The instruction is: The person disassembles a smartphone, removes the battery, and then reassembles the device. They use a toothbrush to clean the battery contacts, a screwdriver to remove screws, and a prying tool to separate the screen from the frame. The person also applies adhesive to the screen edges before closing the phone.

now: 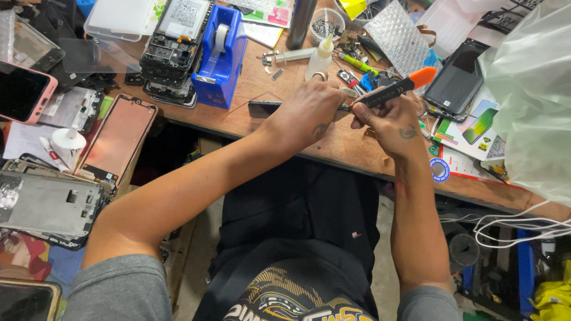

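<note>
My left hand grips a thin dark phone part held edge-on over the wooden workbench. A ring shows on one finger. My right hand holds a black screwdriver with an orange cap, its tip pointing left toward the part right beside my left fingers. Both hands meet at the bench's front edge. The spot where tip and part meet is hidden by my fingers.
A blue tape dispenser, stacked opened phones, a white glue bottle and small tools crowd the back. A black phone and clear plastic bag lie right. Phone screens and frames fill the left.
</note>
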